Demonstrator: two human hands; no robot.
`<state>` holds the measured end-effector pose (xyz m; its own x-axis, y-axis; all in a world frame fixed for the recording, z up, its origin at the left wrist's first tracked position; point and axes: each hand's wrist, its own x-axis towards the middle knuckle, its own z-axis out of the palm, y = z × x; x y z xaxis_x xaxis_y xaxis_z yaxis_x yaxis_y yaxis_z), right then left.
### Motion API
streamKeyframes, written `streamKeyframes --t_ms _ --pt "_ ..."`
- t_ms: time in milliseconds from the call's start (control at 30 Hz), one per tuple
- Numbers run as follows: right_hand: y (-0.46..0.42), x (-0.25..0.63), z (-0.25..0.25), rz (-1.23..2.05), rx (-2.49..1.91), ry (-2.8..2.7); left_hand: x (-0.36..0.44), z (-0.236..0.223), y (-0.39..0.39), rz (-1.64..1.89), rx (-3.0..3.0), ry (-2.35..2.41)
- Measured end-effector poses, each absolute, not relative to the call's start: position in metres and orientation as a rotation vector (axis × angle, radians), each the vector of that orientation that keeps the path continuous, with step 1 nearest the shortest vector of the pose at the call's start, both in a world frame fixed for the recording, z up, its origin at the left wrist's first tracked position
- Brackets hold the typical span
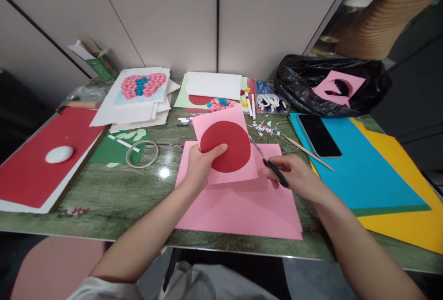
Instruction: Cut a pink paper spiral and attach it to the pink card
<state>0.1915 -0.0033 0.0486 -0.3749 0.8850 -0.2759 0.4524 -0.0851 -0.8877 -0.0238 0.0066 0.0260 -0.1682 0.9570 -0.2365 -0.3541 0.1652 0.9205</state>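
A pink paper sheet (238,116) with a red paper circle (233,154) on it is pinched in my left hand (202,161). The thumb presses on the circle and the other fingers are hidden behind the sheet. My right hand (296,175) grips black-handled scissors (277,173), their blades pointing up and left at the right edge of the pink sheet. Whether the blades touch the paper I cannot tell. Below both hands, larger pink paper (238,212) lies flat on the table.
Left are red paper (31,161), a white oval object (59,154), a tape roll (129,157) and a heart picture (143,87). Right lie a phone (319,136), blue paper (374,171), a pointed wooden stick (308,151) and a black bag (294,83) with pink offcuts (325,90).
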Motion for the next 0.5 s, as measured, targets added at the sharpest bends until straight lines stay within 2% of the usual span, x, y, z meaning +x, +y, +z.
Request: streamKeyframes --t_ms 500 --pt "-0.0033 0.1901 0.0430 1.491 -1.398 -1.792 -0.0248 0.0237 0.0040 1.233 0.755 1.185"
